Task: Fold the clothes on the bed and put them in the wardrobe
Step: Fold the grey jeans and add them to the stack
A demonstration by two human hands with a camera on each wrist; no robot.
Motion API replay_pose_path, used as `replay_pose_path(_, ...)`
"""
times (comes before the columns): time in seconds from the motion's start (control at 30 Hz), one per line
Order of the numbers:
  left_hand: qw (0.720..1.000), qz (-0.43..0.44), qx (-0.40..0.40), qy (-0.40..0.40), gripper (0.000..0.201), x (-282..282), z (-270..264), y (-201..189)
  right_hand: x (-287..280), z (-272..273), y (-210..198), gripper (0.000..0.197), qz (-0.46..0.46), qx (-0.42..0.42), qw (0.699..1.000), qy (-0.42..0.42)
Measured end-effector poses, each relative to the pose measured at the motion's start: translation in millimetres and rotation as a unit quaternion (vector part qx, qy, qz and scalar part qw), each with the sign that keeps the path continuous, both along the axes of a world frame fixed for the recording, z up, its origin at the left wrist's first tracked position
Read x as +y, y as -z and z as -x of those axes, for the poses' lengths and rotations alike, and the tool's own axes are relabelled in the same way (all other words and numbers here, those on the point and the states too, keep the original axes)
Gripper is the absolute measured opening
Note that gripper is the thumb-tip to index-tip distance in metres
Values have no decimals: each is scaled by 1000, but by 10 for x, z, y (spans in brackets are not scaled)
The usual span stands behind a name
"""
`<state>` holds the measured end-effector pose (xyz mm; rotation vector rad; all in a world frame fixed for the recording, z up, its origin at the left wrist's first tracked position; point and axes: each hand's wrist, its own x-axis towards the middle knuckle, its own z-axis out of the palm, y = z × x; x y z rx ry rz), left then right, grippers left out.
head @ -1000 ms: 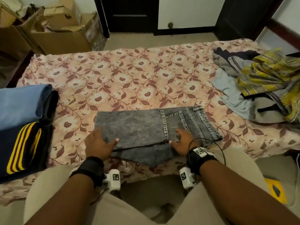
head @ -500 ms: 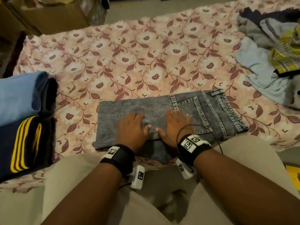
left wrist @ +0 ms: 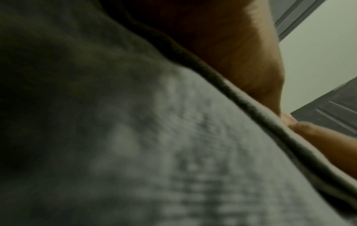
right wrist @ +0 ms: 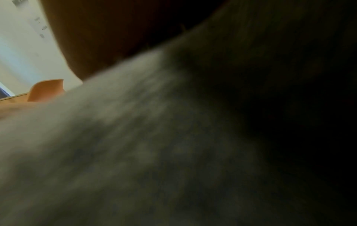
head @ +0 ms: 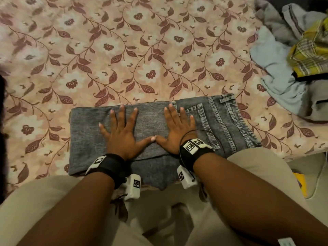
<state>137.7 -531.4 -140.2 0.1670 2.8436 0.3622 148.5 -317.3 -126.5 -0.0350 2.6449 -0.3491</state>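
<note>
Folded grey denim jeans (head: 227, 125) lie flat on the floral bedsheet (head: 124, 59) near the bed's front edge, waistband to the right. My left hand (head: 122, 128) lies flat on the jeans' left half with fingers spread. Beside it, my right hand (head: 177, 126) presses flat on the middle, and the two thumb tips touch. Both wrist views are dim and blurred, filled with grey denim (left wrist: 173, 152) close under the palm; the denim (right wrist: 115, 137) fills the right wrist view too.
A heap of unfolded clothes (head: 291, 68) sits at the bed's right side: a light blue garment, grey pieces and a yellow plaid shirt (head: 312, 55). A dark edge of the folded stack (head: 2, 96) shows at far left. My beige-trousered legs (head: 248, 171) meet the bed's front edge.
Both hands have slid forward up the jeans and spread flat, fingertips now near the far edge. The head view has tilted down and closer, dropping the folded stack out of sight.
</note>
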Motion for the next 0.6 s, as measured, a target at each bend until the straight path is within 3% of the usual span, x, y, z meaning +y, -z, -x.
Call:
replay_pose_path(0.13,1000,-15,8,-25,94,-176,-51,-78,130,22,-120,105,-19,-10,1000,-11)
replay_pose_path(0.23,993,7,6,-120,91,-538,-171,-115,604,-7,-242,108,-74,-30,994,76)
replay_pose_path(0.33,990,21,-1,-138,97,-746,-327,-135,966,-107,-299,105,-80,-31,990,114)
replay_pose_path(0.47,974,53,-16,-219,100,-715,-461,-206,688,-370,-418,105,-58,15,997,44)
replay_pose_path(0.6,941,-17,-27,-336,100,-864,-584,-202,391,-875,-331,103,-57,-12,998,-30)
